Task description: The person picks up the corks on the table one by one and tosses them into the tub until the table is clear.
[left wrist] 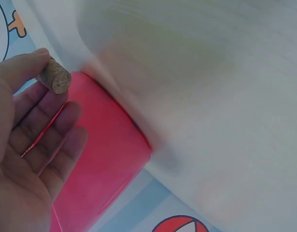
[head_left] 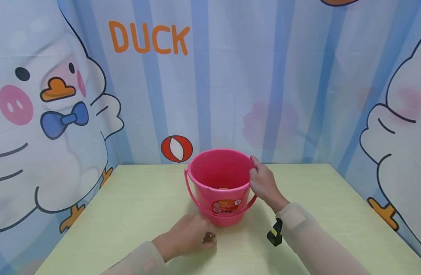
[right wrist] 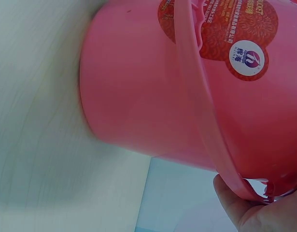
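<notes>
A pink plastic bucket (head_left: 204,194) stands upright on the table, its mouth facing up and a red label on its front. The bucket's handle (head_left: 227,215) hangs down across that side. At the bucket's right rim, my right hand (head_left: 265,184) grips the edge near the handle's end, thumb on top. My left hand (head_left: 191,235) is low in front of the bucket's base. Between its thumb and index finger it pinches a cork (left wrist: 57,78), while the other fingers are loosely bent. Inside the bucket, a small pale patch (head_left: 223,188) shows just above the front rim.
The pale wooden table (head_left: 145,198) ends at the back against a blue striped curtain (head_left: 224,95) printed with ducks and a red ball (head_left: 176,148). A small black device (head_left: 275,235) hangs at my right wrist.
</notes>
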### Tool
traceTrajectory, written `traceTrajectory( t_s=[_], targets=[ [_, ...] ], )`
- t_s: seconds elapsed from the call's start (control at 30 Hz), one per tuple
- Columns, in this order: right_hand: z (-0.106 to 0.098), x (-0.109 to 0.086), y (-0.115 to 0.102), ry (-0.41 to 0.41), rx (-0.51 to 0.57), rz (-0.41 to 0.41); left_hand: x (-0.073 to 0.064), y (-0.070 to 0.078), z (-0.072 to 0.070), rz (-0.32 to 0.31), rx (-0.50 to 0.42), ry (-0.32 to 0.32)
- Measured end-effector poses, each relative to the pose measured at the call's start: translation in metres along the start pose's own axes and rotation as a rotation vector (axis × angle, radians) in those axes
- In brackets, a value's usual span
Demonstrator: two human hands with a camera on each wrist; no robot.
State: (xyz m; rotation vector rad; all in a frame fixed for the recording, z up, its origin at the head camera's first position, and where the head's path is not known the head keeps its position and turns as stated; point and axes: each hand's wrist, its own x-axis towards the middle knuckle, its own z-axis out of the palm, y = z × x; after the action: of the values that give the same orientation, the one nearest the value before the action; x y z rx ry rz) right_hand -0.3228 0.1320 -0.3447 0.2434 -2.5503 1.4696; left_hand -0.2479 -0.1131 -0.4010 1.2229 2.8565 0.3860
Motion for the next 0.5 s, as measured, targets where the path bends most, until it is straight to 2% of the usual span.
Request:
traceTrajectory(
  t_s=[0.23,0.5],
  targets=[
    [0.000,0.000,0.000,0.000,0.006,0.003,-0.003,0.003,-0.012,0.008,-0.009,0.031],
    [0.000,0.000,0.001,0.001,0.005,-0.006,-0.006,0.008,-0.028,0.044,0.001,0.099]
  ],
)
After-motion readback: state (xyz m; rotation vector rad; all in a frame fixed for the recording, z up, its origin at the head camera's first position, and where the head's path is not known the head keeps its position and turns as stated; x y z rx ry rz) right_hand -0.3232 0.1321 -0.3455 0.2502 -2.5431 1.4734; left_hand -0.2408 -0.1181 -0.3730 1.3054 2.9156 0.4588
